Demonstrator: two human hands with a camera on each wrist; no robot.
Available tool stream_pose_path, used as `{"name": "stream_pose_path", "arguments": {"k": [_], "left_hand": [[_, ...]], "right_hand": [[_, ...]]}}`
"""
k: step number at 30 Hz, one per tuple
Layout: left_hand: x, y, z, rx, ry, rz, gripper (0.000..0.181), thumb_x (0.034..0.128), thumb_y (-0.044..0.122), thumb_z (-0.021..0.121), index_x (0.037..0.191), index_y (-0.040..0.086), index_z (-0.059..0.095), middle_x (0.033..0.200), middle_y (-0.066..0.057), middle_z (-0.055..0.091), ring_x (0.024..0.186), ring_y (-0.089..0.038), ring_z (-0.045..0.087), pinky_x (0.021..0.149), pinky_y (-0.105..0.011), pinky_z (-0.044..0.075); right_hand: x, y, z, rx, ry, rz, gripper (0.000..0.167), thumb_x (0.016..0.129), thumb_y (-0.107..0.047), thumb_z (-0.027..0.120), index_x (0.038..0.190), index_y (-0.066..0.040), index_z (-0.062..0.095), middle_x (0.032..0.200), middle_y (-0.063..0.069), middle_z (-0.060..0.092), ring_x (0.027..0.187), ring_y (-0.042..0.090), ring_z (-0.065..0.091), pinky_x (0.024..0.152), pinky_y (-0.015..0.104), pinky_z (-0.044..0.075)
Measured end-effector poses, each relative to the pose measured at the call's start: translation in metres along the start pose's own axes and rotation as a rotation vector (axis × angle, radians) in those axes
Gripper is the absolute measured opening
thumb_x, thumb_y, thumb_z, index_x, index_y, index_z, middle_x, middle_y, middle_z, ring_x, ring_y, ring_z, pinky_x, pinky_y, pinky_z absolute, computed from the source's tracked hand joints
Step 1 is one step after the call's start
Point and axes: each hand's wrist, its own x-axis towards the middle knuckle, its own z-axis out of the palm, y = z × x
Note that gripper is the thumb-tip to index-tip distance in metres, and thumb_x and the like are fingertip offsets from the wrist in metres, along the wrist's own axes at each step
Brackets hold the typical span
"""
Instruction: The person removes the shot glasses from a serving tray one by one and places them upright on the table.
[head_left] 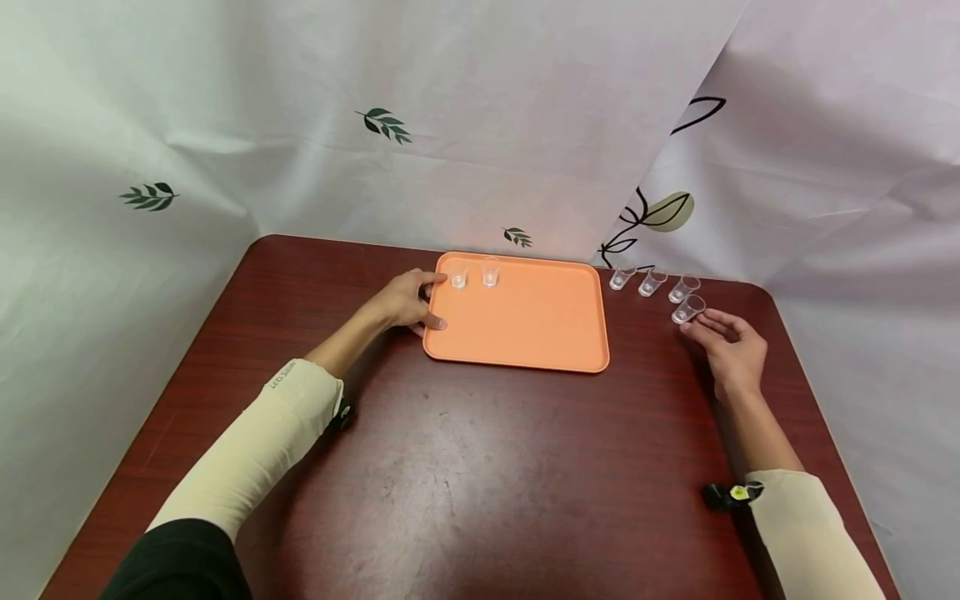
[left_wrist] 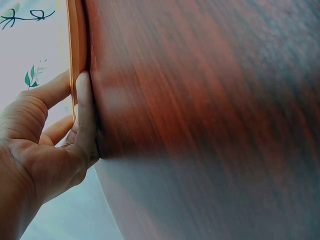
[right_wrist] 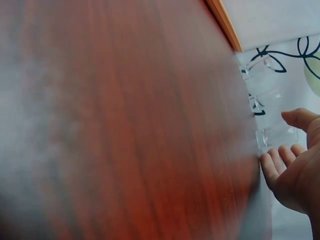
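The left hand (head_left: pixel 407 298) pinches the tray (head_left: pixel 525 325) by its left edge, likely steadying it under two cups (head_left: pixel 490 273), while the right hand (head_left: pixel 735 350) straddles the nearest cup (head_left: pixel 688 310) right of the tray, fingers spread, contact uncertain.

The tray (head_left: pixel 525 327) looks smooth, matt plastic; the cups (head_left: pixel 687 310), clear and glossy; the table (head_left: pixel 487 467), polished wood; the backdrop (head_left: pixel 300 150), creased sheeting; the sleeves (head_left: pixel 255 446), matt cloth.
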Motion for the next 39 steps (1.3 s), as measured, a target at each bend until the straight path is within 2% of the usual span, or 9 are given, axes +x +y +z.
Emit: {"name": "stream_pose_path", "arguments": {"k": [9, 16, 22, 31, 36, 39], "left_hand": [[-0.001, 0.0, 0.001, -0.005, 0.004, 0.003, 0.097, 0.0894, -0.007, 0.092, 0.173, 0.011, 0.047, 0.143, -0.019, 0.042, 0.083, -0.023, 0.07, 0.063, -0.034, 0.073], [-0.001, 0.0, 0.001, -0.016, 0.003, 0.018, 0.098, 0.0893, -0.008, 0.092, 0.174, 0.011, 0.046, 0.144, -0.02, 0.041, 0.08, -0.022, 0.069, 0.063, -0.034, 0.072], [0.0, 0.0, 0.001, -0.011, 0.004, 0.027, 0.097, 0.089, -0.008, 0.092, 0.173, 0.01, 0.046, 0.138, -0.019, 0.041, 0.078, -0.021, 0.068, 0.062, -0.033, 0.072], [0.0, -0.001, 0.0, -0.004, 0.004, 0.024, 0.099, 0.0888, -0.008, 0.092, 0.174, 0.012, 0.046, 0.137, -0.018, 0.041, 0.079, -0.022, 0.068, 0.063, -0.033, 0.072], [0.0, -0.002, 0.001, -0.006, 0.01, 0.022, 0.099, 0.0878, -0.008, 0.093, 0.173, 0.012, 0.047, 0.135, -0.017, 0.042, 0.078, -0.021, 0.067, 0.063, -0.032, 0.072], [0.0, -0.001, 0.001, -0.006, 0.013, 0.021, 0.099, 0.0876, -0.008, 0.093, 0.173, 0.011, 0.047, 0.133, -0.016, 0.041, 0.078, -0.021, 0.066, 0.062, -0.032, 0.072]], "right_hand": [[-0.013, 0.002, 0.002, -0.012, -0.026, 0.02, 0.043, 0.084, 0.007, 0.095, 0.123, -0.006, 0.08, 0.094, -0.011, 0.085, 0.088, -0.003, 0.079, 0.075, 0.01, 0.066], [-0.024, 0.005, 0.013, -0.002, -0.077, -0.01, 0.043, 0.085, 0.008, 0.094, 0.125, -0.003, 0.081, 0.093, -0.011, 0.086, 0.087, -0.001, 0.08, 0.078, 0.01, 0.066], [-0.03, 0.005, 0.026, -0.061, -0.127, -0.018, 0.043, 0.087, 0.002, 0.095, 0.127, -0.005, 0.08, 0.096, -0.014, 0.085, 0.091, -0.004, 0.08, 0.082, 0.008, 0.065], [-0.036, 0.003, 0.052, -0.1, -0.187, -0.03, 0.045, 0.088, -0.004, 0.096, 0.129, -0.002, 0.079, 0.098, -0.016, 0.084, 0.096, -0.003, 0.078, 0.086, 0.007, 0.064], [-0.038, 0.002, 0.066, -0.096, -0.229, -0.056, 0.045, 0.089, -0.005, 0.096, 0.13, 0.001, 0.078, 0.098, -0.014, 0.084, 0.097, -0.002, 0.079, 0.086, 0.008, 0.064], [-0.038, 0.001, 0.074, -0.072, -0.255, -0.078, 0.039, 0.09, -0.002, 0.094, 0.126, 0.001, 0.078, 0.098, -0.011, 0.085, 0.094, -0.001, 0.08, 0.085, 0.01, 0.066]]}}
